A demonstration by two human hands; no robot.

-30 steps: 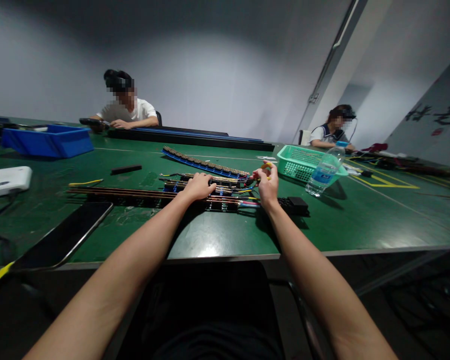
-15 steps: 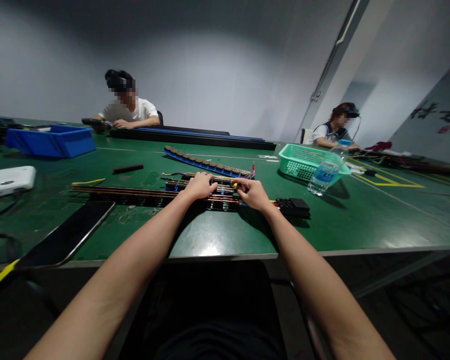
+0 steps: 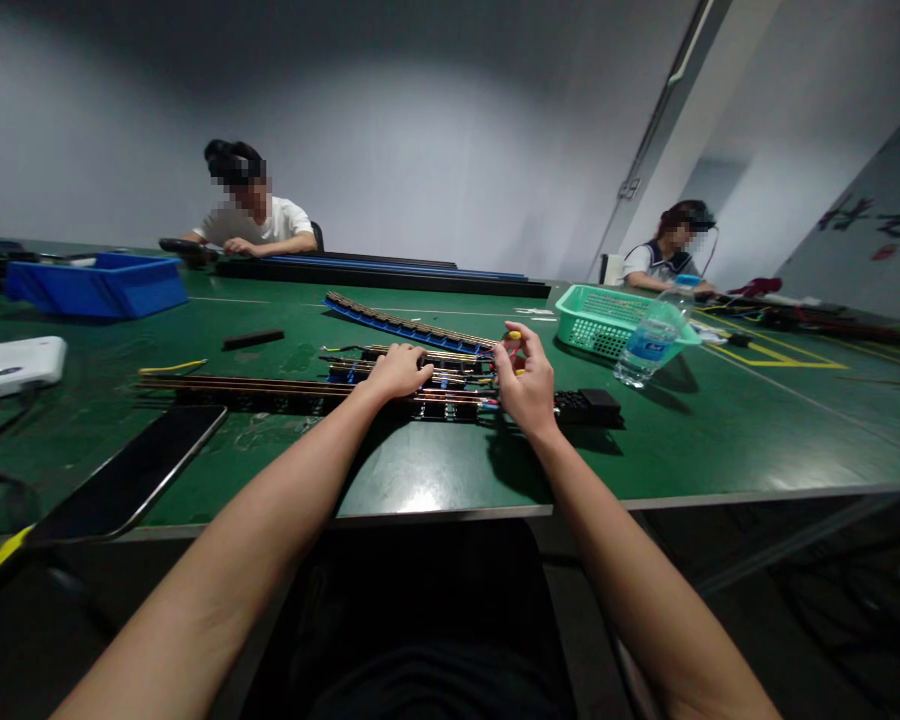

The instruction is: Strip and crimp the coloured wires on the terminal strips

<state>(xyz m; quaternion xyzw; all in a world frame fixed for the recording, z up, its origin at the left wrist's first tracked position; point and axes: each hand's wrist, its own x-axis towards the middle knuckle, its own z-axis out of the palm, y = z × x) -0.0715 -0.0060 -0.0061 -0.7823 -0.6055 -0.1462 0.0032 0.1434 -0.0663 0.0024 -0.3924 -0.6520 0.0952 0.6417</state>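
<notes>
In the head view, a long dark assembly with thin copper-coloured rods (image 3: 300,385) lies across the table in front of me. Blue parts show between the rods, and coloured wires and a black block (image 3: 589,405) are at its right end. My left hand (image 3: 399,372) is over the middle of the assembly, fingers curled on a small black part. Just above the assembly's right end, my right hand (image 3: 526,385) is raised, thumb and fingers bent towards each other around a small yellow piece (image 3: 514,336). More yellow shows below it; its exact kind is unclear.
A curved blue strip with rods (image 3: 412,325) lies behind the assembly. A green basket (image 3: 596,325) and water bottle (image 3: 649,345) stand right. Left are a blue bin (image 3: 97,290), phone (image 3: 131,470) and white box (image 3: 19,365). Two people sit across the table.
My right hand has moved right and up from the rods, turning with its fingertips upward and the yellow piece at them. My left hand stays in place on the assembly.
</notes>
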